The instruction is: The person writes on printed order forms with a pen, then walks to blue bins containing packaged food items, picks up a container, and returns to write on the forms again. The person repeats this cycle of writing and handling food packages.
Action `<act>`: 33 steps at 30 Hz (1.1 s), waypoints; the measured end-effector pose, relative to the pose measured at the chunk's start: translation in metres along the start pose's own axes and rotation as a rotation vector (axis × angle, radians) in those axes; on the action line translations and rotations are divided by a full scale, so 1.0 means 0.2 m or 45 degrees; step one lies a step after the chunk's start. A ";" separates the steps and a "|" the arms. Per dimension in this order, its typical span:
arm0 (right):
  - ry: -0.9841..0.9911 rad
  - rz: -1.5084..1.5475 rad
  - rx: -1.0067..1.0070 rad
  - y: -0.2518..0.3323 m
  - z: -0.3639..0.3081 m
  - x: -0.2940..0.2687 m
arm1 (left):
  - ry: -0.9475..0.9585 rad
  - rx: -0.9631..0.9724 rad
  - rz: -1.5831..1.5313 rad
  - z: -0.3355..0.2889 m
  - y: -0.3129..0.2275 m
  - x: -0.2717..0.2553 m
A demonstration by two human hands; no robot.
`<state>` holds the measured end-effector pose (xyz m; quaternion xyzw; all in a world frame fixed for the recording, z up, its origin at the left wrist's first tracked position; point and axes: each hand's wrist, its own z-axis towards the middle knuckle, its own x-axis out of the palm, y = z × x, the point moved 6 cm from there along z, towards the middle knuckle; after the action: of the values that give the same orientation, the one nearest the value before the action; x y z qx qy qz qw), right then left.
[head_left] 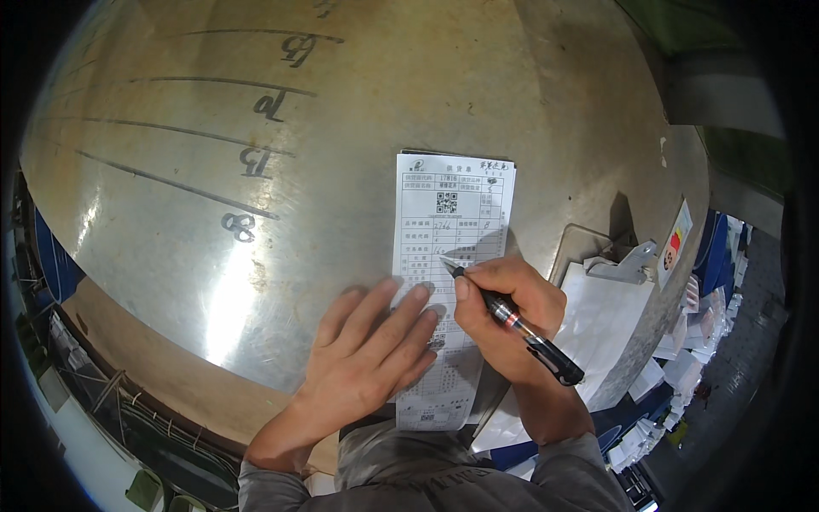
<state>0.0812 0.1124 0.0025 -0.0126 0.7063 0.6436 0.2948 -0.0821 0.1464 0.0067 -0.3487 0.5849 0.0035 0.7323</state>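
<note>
A long pad of printed forms [465,224] lies on the metal tabletop in front of me, with a square code near its top and handwriting in some boxes. My left hand [367,354] rests flat with its fingers spread, the fingertips pressing on the left side of the pad. In my right hand [512,311] a black pen [505,314] is gripped between thumb and fingers. The pen's tip touches or hovers just over a box around the middle of the form; which of the two I cannot tell. My hands cover part of the lower rows.
To the right lies a clipboard with white paper [593,320] under a metal clip [627,263]. A small colourful sticker [674,243] is at the table's right edge. Black marker lines [188,132] and numbers run across the tabletop [409,77]. Stacks of packets [682,367] stand beyond the right edge.
</note>
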 end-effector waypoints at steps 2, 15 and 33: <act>0.001 -0.019 -0.020 0.00 0.01 0.00 | -0.003 0.000 -0.002 0.00 0.00 0.00; 0.054 -0.040 -0.051 0.04 0.01 0.00 | -0.001 -0.005 0.004 0.00 0.00 0.00; -0.072 0.008 -0.011 0.01 0.00 -0.02 | 0.005 0.001 0.017 -0.01 0.00 0.01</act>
<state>0.0843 0.1102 0.0056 0.0065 0.6949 0.6476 0.3125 -0.0824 0.1451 0.0051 -0.3445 0.5887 0.0074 0.7313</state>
